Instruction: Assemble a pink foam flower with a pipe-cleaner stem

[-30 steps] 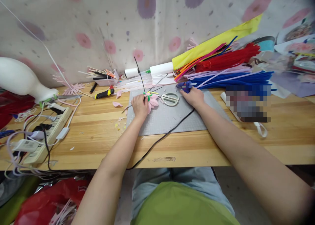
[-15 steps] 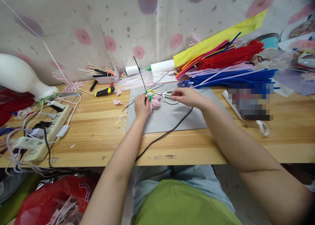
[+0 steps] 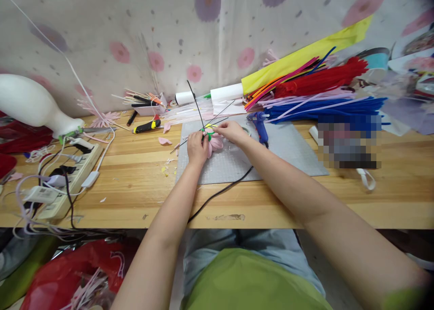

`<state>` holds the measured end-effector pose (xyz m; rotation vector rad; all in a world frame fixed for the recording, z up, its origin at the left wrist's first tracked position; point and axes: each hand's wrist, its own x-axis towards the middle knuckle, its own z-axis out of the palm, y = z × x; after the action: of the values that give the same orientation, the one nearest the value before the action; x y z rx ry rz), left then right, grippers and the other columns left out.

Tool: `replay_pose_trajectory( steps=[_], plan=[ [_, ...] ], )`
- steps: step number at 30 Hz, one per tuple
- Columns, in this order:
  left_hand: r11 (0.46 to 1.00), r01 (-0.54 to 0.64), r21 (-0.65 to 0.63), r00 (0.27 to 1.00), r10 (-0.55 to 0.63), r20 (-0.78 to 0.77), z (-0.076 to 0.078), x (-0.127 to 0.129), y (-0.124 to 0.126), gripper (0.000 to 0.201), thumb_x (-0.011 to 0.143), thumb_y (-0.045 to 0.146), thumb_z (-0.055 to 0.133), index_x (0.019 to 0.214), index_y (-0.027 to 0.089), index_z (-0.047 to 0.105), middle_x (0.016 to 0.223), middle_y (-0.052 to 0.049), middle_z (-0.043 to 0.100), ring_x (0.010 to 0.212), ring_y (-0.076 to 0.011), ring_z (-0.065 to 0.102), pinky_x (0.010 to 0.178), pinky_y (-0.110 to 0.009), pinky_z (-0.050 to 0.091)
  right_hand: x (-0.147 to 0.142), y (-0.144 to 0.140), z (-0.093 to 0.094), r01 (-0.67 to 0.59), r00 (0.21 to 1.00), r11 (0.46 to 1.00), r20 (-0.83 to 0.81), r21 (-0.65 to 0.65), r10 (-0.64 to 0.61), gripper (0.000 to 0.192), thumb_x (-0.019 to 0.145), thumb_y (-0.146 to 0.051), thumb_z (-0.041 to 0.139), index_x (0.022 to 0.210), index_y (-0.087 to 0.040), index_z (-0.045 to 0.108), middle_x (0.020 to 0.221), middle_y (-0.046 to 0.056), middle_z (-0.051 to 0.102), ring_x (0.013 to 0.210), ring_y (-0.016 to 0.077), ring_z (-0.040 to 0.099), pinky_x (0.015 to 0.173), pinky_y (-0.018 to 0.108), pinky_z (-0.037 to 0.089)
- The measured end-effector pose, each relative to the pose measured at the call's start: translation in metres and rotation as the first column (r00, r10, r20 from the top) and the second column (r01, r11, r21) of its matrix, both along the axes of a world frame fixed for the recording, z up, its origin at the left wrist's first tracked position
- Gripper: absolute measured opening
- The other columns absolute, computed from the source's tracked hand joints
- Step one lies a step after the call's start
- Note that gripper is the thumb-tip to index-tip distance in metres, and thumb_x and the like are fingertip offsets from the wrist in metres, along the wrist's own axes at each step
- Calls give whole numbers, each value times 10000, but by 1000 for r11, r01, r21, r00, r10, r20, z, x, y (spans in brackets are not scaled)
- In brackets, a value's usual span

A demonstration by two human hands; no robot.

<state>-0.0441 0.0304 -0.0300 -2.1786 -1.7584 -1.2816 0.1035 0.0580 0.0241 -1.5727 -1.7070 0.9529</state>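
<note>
My left hand (image 3: 197,148) is closed around a pink craft flower (image 3: 216,143) with a green part (image 3: 209,131) at its middle and pink petals spreading to the right. Thin black stems (image 3: 195,104) stick up and out beside the fingers. My right hand (image 3: 230,132) has its fingertips pinched together at the green part, next to a small yellow piece (image 3: 210,126); what lies between them is too small to make out. Partly hidden behind that hand, scissors show a pale handle loop (image 3: 248,131) on the grey cutting mat (image 3: 291,158).
A blue glue gun (image 3: 260,128) lies on the mat, and a black cord (image 3: 220,192) crosses the table's front. Bundles of blue (image 3: 325,108) and red (image 3: 325,80) stems lie behind. At left are a power strip (image 3: 73,178), a utility knife (image 3: 146,126) and loose petals (image 3: 165,141).
My right hand has let go of the scissors and moved left to the flower, uncovering the glue gun. My left hand still holds the flower. The whole view has shifted slightly.
</note>
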Motion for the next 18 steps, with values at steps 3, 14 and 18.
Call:
replay_pose_trajectory(
  steps=[3, 14, 18],
  plan=[
    [1000, -10, -8, 1000, 10, -3, 1, 0, -1, 164, 884, 298, 438, 804, 195, 536, 861, -101, 618, 867, -223, 527, 799, -352, 392, -2, 5, -3, -17, 993, 1000, 114, -4, 18, 208, 725, -316, 609, 748, -127, 691, 696, 22, 656, 614, 97, 519, 582, 209, 357],
    [997, -54, -58, 999, 53, -4, 3, 2, -3, 187, 883, 315, 442, 838, 193, 577, 878, -100, 631, 881, -224, 538, 803, -352, 381, -7, -8, -7, -158, 872, 965, 488, 208, 38, 229, 821, -279, 499, 887, -156, 681, 941, 98, 684, 864, 189, 601, 722, 270, 403],
    [995, -66, -77, 998, 67, 3, 4, 4, -3, 197, 882, 325, 450, 854, 188, 590, 888, -101, 637, 889, -226, 541, 804, -351, 378, -6, -15, -10, -321, 791, 878, 610, 354, 43, 267, 865, -259, 437, 935, -127, 658, 1010, 135, 645, 944, 224, 563, 729, 293, 389]
  ],
)
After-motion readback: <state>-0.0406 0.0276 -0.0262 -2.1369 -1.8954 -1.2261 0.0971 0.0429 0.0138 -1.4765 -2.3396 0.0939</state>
